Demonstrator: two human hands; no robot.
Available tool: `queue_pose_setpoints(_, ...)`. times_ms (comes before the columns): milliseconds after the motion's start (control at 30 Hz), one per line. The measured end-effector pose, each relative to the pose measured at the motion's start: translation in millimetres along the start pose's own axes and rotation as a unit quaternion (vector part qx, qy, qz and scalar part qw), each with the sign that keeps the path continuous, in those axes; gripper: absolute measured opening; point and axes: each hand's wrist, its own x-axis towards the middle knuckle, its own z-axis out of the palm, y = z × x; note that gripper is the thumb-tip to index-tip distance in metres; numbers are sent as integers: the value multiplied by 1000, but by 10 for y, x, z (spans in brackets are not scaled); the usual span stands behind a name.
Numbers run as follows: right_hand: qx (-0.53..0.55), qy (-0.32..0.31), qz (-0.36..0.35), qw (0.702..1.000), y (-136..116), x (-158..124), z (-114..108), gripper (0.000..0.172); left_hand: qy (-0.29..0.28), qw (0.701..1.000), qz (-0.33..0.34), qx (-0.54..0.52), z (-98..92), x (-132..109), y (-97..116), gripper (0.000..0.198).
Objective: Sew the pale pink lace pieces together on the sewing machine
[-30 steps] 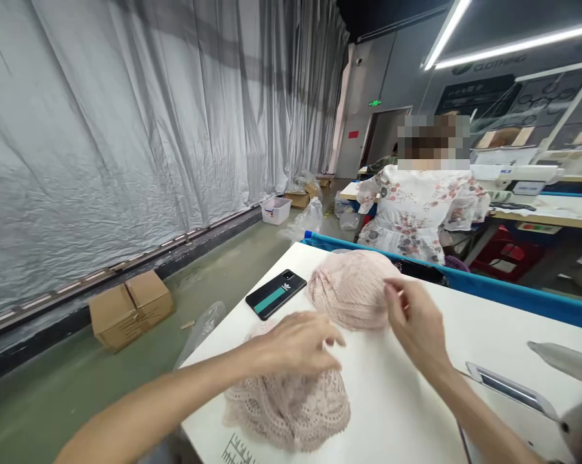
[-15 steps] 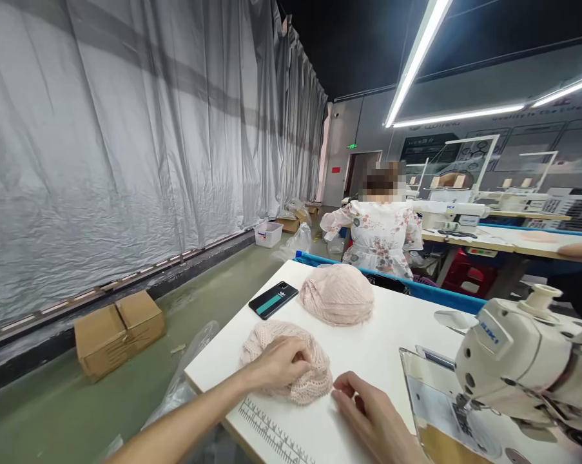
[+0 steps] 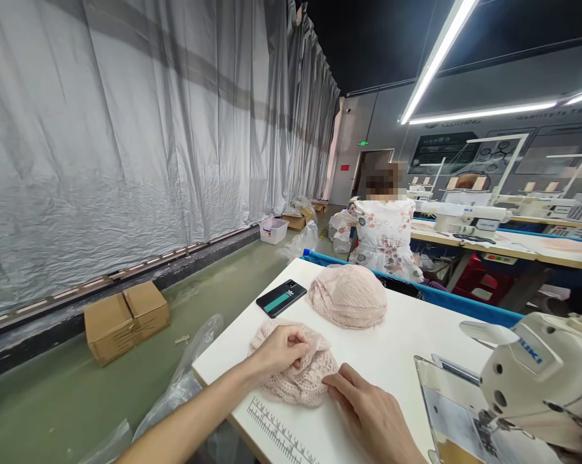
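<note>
Counter (image 3: pixel 407 335): white, running out of view at 6 o'clock beneath your right forearm.
Sewing machine (image 3: pixel 537 374): at 4 o'clock, cut off by the right edge; its needle is hard to make out.
Near lace piece (image 3: pixel 298 392): on the counter at 6 o'clock, its middle hidden under your left hand (image 3: pixel 283 348).
Far lace piece (image 3: pixel 349 296): 1 o'clock from the near one, folds blurring together.
Left fingers: curled nearly closed over the lace; you can't tell whether fabric is caught inside.
Right hand (image 3: pixel 365 399): thumb and forefinger together, pinching the lace's 4 o'clock edge; your other fingers are tucked, partly hidden.
</note>
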Motion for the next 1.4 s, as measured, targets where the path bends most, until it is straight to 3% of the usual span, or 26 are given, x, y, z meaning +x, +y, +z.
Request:
queue_pose_setpoints(333, -8, 25, 0, 1000, 15, 83, 5, 29, -2, 999, -33, -31, -25, -2, 56, 29)
queue_pose_setpoints(533, -10, 45, -44, 998, -63, 65, 4, 20, -5, 998, -40, -40, -2, -8, 79, 27)
queue_pose_setpoints(800, -6, 122, -76, 990, -39, 64, 142, 24, 8, 997, -44, -61, 0, 7, 15, 30)
queue_pose_setpoints(933, 49, 168, -33, 984, -51, 112, 194, 23, 34, 995, -23, -87, 7, 24, 23, 26)
queue_pose_setpoints(1067, 108, 225, 102, 963, -88, 167, 8, 24, 84, 982, 62, -160, -41, -50, 295, 27)
queue_pose_setpoints(1200, 147, 298, 226, 916, 134, -7, -430, 30, 101, 947, 150, -267, -231, 8, 698, 34)
queue_pose_setpoints(1300, 185, 327, 251, 892, 268, -349, -734, 37, 87, 947, 169, -260, -243, -6, 866, 36)
queue_pose_setpoints(1400, 251, 293, 213, 898, 422, -576, -767, 36, 85, 968, 150, -181, -175, -99, 852, 44)
